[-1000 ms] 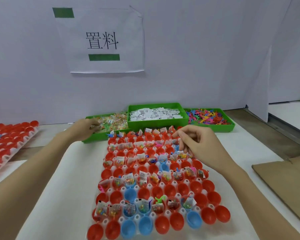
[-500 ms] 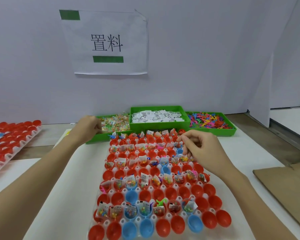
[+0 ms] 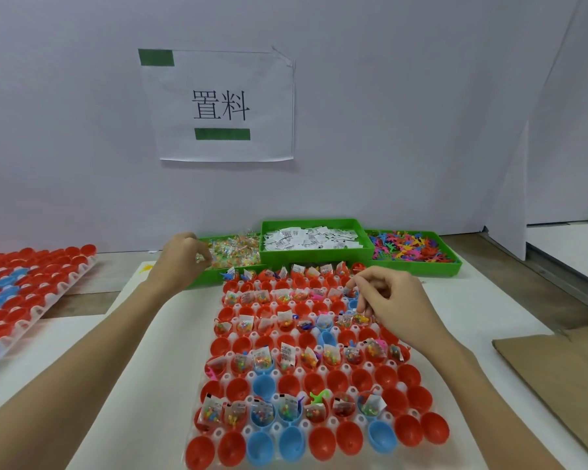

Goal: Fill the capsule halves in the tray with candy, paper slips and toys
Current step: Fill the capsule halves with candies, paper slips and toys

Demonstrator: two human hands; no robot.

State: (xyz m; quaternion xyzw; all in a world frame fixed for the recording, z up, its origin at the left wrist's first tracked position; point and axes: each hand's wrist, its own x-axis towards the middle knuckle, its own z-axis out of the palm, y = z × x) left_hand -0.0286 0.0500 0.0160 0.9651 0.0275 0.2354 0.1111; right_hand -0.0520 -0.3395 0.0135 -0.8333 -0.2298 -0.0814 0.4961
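Observation:
A white tray (image 3: 276, 428) of red and blue capsule halves lies in front of me; several rows hold candy bags, paper slips and small toys, other rows are bare. My left hand (image 3: 180, 262) reaches into the green candy bin (image 3: 233, 253) at the back left, fingers curled on wrapped candy. My right hand (image 3: 389, 301) hovers over the tray's upper right, fingers pinched together above a candy bag (image 3: 352, 318). Behind the tray sit the paper-slip bin (image 3: 311, 239) and the toy bin (image 3: 409, 251).
A second tray (image 3: 21, 293) of red and blue capsule halves lies at the far left. Flat cardboard (image 3: 557, 374) rests at the right. A white wall with a taped paper sign (image 3: 221, 105) stands close behind the bins.
My left hand has pushed further right into the candy bin and closed on candy. My right hand stayed over the tray's upper right and lowered its fingertips slightly.

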